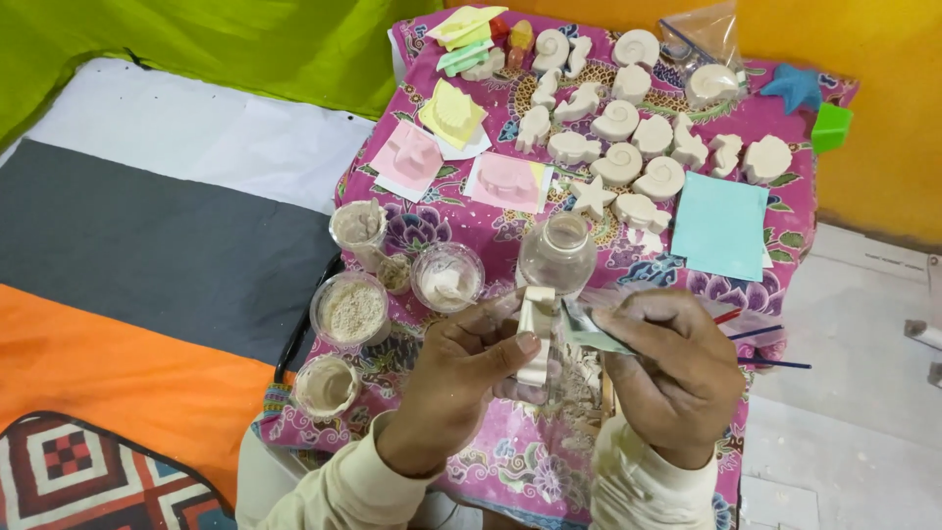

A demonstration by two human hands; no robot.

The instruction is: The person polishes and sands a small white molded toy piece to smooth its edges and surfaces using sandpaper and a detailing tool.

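Note:
My left hand (pixel 461 378) grips a small white plaster figure (pixel 536 319), holding it upright above the pink flowered cloth (pixel 510 456). My right hand (pixel 672 368) pinches a folded grey-green piece of sandpaper (pixel 589 334) against the figure's right side. White dust and crumbs lie on the cloth below both hands. A clear glass jar (pixel 557 253) stands just beyond the figure.
Several white plaster shells and a star (pixel 628 137) lie at the table's far end, with pink and yellow moulds (pixel 432 147) to their left. Clear cups of powder (pixel 350 309) stand at the left edge. A turquoise sheet (pixel 719 226) lies on the right; thin brushes (pixel 760 334) beside my right hand.

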